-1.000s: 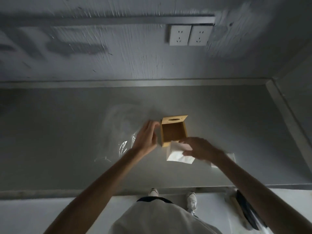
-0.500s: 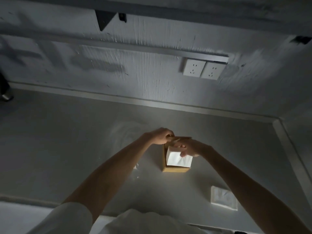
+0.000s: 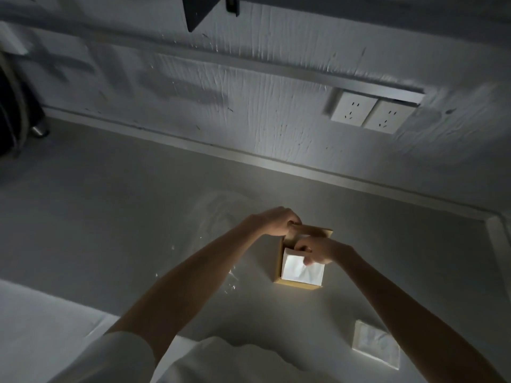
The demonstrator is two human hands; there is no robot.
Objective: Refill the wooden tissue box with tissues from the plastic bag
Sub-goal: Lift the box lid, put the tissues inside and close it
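The wooden tissue box (image 3: 297, 284) stands on the grey counter with its hinged lid (image 3: 316, 232) raised at the far side. A white stack of tissues (image 3: 300, 272) fills its opening. My left hand (image 3: 276, 221) grips the lid's left end. My right hand (image 3: 318, 250) rests on top of the tissues with fingers pinched on the upper sheet. The clear plastic bag (image 3: 221, 217) lies flat to the left of the box, faint and partly hidden by my left arm.
A second small stack of tissues (image 3: 376, 345) lies on the counter (image 3: 110, 217) at the near right. Two wall sockets (image 3: 367, 113) sit on the back wall. A dark object (image 3: 16, 106) stands at the far left. The counter's raised edge runs along the right side.
The tissues went from beside the box into its opening. My left hand moved from the box's side to the lid, and the view tilted upward and closer.
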